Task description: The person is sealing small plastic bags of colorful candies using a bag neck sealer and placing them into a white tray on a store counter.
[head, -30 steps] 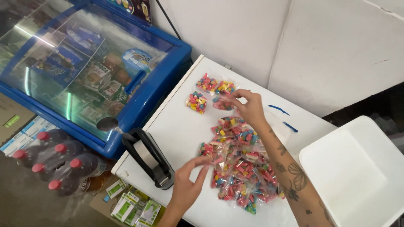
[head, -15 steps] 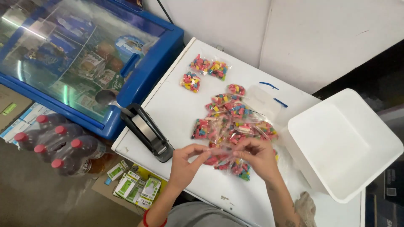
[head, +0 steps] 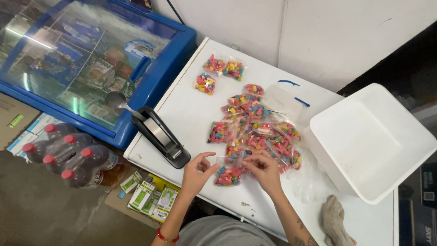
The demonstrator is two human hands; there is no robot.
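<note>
Both the left hand [head: 196,173] and right hand [head: 264,171] pinch a small clear plastic bag of colourful candies [head: 229,174], seemingly resting on the white desk [head: 191,109], grip closed.

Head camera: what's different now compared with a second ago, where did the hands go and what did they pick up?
The right hand drew back from the far packets to the near table edge and met the left hand; together they now pinch one candy bag by its top. The view swung right, bringing the white tub fully in. The candy pile, three separate packets and black sealer stayed put.
</note>
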